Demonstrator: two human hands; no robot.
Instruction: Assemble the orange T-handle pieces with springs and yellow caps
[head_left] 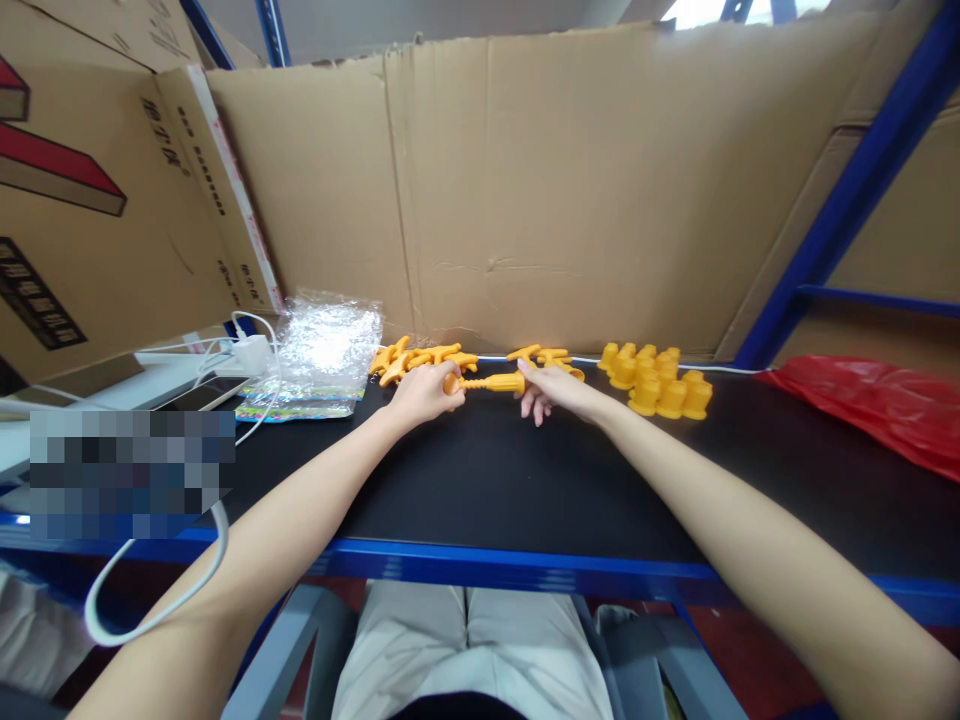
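My left hand [426, 393] is closed in a pinch around the end of a yellow threaded plastic rod [474, 384]. The rod lies level, pointing right, and its far end meets a yellow plastic sleeve [505, 382]. My right hand [556, 390] grips the sleeve's wider end between thumb and finger, its other fingers hanging loosely below. Whether the rod is inside the sleeve or only touches its mouth, I cannot tell. Behind my left hand lies a pile of yellow branched plastic pieces [396, 358]; more yellow pieces [551, 355] lie behind my right hand.
Several yellow flanged caps [671, 395] stand grouped right of my right hand. Clear plastic bags [322, 345] and a white charger with cables [251, 352] are at the left. A red plastic bag [870, 405] lies far right. Cardboard [562, 200] walls the black table [517, 490] behind.
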